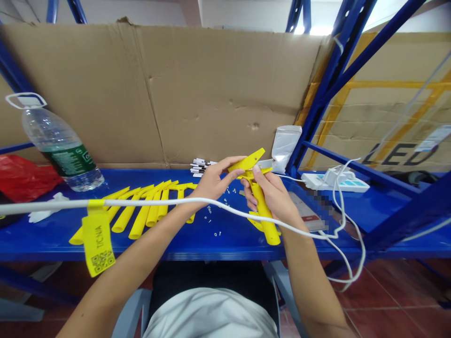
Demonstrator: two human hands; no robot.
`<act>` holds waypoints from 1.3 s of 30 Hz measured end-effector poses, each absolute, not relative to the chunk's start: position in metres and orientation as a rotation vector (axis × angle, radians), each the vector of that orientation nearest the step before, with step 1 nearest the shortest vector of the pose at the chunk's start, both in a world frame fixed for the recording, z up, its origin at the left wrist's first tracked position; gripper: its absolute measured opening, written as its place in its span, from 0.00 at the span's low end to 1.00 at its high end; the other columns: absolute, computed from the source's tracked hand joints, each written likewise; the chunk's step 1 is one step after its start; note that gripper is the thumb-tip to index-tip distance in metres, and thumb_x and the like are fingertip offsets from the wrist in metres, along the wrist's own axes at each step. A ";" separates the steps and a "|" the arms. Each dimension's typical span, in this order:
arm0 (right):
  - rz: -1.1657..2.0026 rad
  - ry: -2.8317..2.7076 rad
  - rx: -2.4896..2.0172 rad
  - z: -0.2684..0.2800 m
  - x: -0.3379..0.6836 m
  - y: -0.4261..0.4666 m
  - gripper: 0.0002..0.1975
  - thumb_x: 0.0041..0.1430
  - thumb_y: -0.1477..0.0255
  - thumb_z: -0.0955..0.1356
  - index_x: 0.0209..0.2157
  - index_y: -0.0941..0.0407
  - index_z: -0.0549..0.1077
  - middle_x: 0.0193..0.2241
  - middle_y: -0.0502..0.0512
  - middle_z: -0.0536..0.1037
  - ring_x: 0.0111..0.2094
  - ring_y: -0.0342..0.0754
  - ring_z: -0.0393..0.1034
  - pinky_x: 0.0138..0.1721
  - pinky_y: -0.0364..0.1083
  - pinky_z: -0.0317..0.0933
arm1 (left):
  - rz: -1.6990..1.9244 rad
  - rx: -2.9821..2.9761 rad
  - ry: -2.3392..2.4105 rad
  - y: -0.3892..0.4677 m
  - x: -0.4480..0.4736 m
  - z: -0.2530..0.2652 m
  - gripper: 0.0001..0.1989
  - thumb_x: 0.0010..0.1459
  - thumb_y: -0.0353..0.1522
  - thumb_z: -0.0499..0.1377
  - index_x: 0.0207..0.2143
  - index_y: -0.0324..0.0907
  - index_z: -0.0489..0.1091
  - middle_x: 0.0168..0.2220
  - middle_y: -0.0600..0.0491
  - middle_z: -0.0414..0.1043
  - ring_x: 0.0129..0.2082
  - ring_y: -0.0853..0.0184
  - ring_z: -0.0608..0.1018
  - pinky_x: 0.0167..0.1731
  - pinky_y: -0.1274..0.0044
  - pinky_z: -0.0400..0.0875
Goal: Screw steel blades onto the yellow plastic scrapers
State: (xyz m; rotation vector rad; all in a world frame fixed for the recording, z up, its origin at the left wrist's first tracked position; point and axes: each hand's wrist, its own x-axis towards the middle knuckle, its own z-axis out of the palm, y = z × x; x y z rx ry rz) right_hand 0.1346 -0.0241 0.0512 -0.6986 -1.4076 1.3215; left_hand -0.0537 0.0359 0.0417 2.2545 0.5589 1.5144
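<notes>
My left hand pinches a flat, tapered yellow plastic piece between thumb and fingers. It lies tilted over the head of a yellow tubular handle, which my right hand grips near its top. Whether the flat piece and the head are joined, I cannot tell. A pale flat strip shows just behind them. Below the right hand, another yellow part rests on the blue table, partly hidden. To the left lies a row of similar yellow handles. Tiny whitish bits are scattered between.
A white cable with a yellow tag crosses before my forearms. A large water bottle and red bag stand left. At right are a power strip, a white pouch and a blue rack post. Cardboard closes the back.
</notes>
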 end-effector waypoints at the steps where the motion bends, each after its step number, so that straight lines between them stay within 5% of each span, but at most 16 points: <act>1: 1.336 -1.393 -0.686 0.051 0.134 -0.025 0.31 0.63 0.39 0.73 0.42 0.53 0.68 0.21 0.43 0.68 0.17 0.39 0.56 0.17 0.42 0.58 | 1.533 2.268 0.563 0.036 -0.053 0.041 0.19 0.75 0.40 0.64 0.63 0.43 0.78 0.60 0.42 0.84 0.56 0.58 0.86 0.57 0.67 0.81; 12: 1.312 -1.417 -0.746 0.053 0.139 -0.024 0.23 0.70 0.50 0.64 0.42 0.57 0.75 0.16 0.47 0.66 0.17 0.44 0.61 0.21 0.45 0.59 | 1.559 2.360 0.560 0.035 -0.053 0.040 0.17 0.76 0.40 0.63 0.61 0.45 0.80 0.56 0.43 0.86 0.54 0.59 0.86 0.57 0.67 0.80; 20: 1.341 -1.396 -0.665 0.052 0.138 -0.027 0.14 0.66 0.58 0.65 0.41 0.54 0.71 0.29 0.50 0.74 0.20 0.40 0.57 0.20 0.43 0.58 | 1.577 2.447 0.416 0.034 -0.053 0.044 0.17 0.76 0.36 0.62 0.64 0.49 0.81 0.52 0.45 0.87 0.51 0.63 0.86 0.55 0.69 0.79; 28: 1.281 -1.503 -0.731 0.049 0.136 -0.023 0.27 0.66 0.43 0.72 0.35 0.54 0.70 0.19 0.44 0.64 0.17 0.39 0.56 0.19 0.42 0.57 | 1.603 2.364 0.441 0.029 -0.054 0.046 0.17 0.73 0.38 0.67 0.61 0.50 0.84 0.48 0.46 0.87 0.45 0.63 0.85 0.47 0.71 0.81; 39: 1.071 -1.697 -0.858 0.047 0.137 -0.024 0.30 0.72 0.42 0.66 0.37 0.56 0.76 0.17 0.46 0.67 0.16 0.39 0.60 0.20 0.40 0.59 | 1.587 2.032 0.487 0.033 -0.056 0.046 0.10 0.68 0.43 0.72 0.45 0.49 0.89 0.45 0.47 0.85 0.41 0.64 0.84 0.36 0.74 0.79</act>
